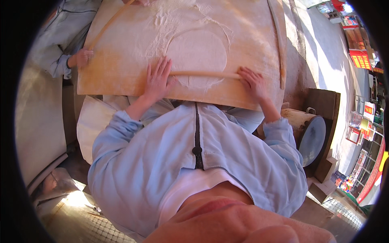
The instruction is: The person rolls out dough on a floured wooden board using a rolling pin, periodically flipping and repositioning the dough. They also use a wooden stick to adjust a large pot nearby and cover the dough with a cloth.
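Note:
A thin, roughly round sheet of dough (pixel 197 50) lies on a floured wooden board (pixel 121 70). Across its near part runs a slim wooden rolling pin (pixel 206 74). My left hand (pixel 159 77) is at the pin's left end, its fingers stretched out and pointing away from me; whether its palm presses on the pin cannot be told. At the pin's right end, my right hand (pixel 252 80) rests over the tip with its fingers bent. Loose flour (pixel 164 21) is spread on the board beyond the dough.
At the upper left, a co-worker's hand (pixel 82 57) holds one end of a long thin rod (pixel 109 24) over the board. A long wooden stick (pixel 278 45) lies along the board's right side. To the right below stands a metal drum with a round lid (pixel 313 141).

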A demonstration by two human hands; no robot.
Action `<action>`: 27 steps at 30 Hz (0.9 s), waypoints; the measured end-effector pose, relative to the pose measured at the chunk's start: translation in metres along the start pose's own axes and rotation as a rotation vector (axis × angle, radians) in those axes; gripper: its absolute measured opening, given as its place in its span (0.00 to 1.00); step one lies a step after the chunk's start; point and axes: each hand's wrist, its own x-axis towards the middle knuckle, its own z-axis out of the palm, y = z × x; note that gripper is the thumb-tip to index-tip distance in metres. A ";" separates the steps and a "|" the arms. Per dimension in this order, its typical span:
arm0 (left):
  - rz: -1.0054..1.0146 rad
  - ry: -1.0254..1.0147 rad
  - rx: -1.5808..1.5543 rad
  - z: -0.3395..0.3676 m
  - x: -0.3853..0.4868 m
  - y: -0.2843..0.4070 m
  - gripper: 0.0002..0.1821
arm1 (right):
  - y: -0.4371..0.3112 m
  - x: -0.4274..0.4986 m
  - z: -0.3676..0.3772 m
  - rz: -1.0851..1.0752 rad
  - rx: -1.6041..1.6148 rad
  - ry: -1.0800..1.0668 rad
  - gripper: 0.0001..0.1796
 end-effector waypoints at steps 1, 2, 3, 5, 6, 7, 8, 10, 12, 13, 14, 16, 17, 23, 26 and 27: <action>-0.011 0.029 0.012 0.000 0.000 0.004 0.38 | 0.005 0.017 -0.003 -0.005 -0.005 0.022 0.18; -0.077 0.001 0.037 -0.003 0.025 0.000 0.38 | 0.013 0.049 -0.005 -0.017 -0.009 0.052 0.18; -0.166 0.003 0.068 -0.003 0.059 -0.008 0.37 | 0.023 0.078 0.000 -0.003 -0.044 0.126 0.18; -0.288 0.109 0.084 0.005 0.117 -0.034 0.37 | 0.026 0.111 0.003 0.019 -0.065 0.193 0.19; -0.309 0.220 0.084 -0.001 0.135 -0.042 0.37 | 0.024 0.125 0.005 0.032 -0.050 0.202 0.19; -0.293 0.187 0.076 0.001 0.134 -0.044 0.37 | 0.022 0.134 0.004 0.046 -0.034 0.211 0.19; -0.277 0.155 0.068 0.004 0.128 -0.045 0.37 | 0.021 0.128 0.002 0.019 -0.004 0.126 0.18; -0.197 0.026 0.165 0.004 0.097 -0.024 0.37 | 0.023 0.090 -0.002 -0.004 0.059 0.045 0.18; -0.092 0.024 0.018 0.007 0.027 -0.002 0.36 | 0.019 0.043 -0.010 -0.009 0.036 -0.048 0.18; -0.070 0.001 -0.051 0.007 -0.006 0.011 0.36 | 0.020 0.030 -0.014 -0.020 0.043 -0.056 0.18; -0.046 -0.020 -0.118 0.006 -0.021 0.017 0.35 | 0.021 0.021 -0.017 -0.032 0.049 -0.062 0.18; -0.073 -0.013 -0.056 0.005 -0.004 0.012 0.36 | 0.025 0.030 -0.016 -0.077 -0.014 -0.035 0.18; -0.086 -0.011 -0.025 0.004 0.012 0.008 0.36 | 0.029 0.049 -0.011 -0.028 -0.026 0.016 0.19; -0.329 0.207 0.250 0.007 0.179 -0.065 0.33 | 0.032 0.164 0.017 0.049 -0.053 0.238 0.20; -0.272 0.200 0.171 0.010 0.177 -0.069 0.33 | 0.026 0.154 0.013 -0.010 0.013 0.199 0.18; -0.276 0.134 0.147 0.007 0.154 -0.053 0.34 | 0.027 0.136 0.011 -0.036 0.031 0.164 0.17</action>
